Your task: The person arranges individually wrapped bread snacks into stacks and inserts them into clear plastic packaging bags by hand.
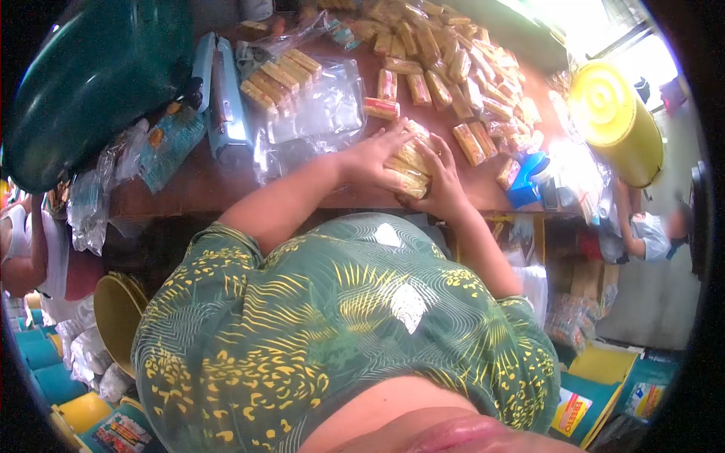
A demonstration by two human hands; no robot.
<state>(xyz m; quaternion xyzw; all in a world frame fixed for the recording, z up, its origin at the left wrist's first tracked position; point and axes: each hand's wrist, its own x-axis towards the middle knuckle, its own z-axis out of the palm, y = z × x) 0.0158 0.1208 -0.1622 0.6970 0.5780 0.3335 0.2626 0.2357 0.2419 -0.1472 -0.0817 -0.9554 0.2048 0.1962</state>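
Several yellowish wrapped bars are gathered in a stack between my two hands, near the table's front edge. My left hand is wrapped against the stack's left side. On the right side, my right hand closes round the same bars. Just beyond them a red-and-yellow wrapped bar lies on the table. To the left, a row of bars rests on clear plastic bags. A large pile of wrapped bars spreads over the back and right of the table.
A light blue sealer-like device stands left of the bags, beside printed packaging and a big green container. A blue object and a yellow container are at right. Other people are at both sides.
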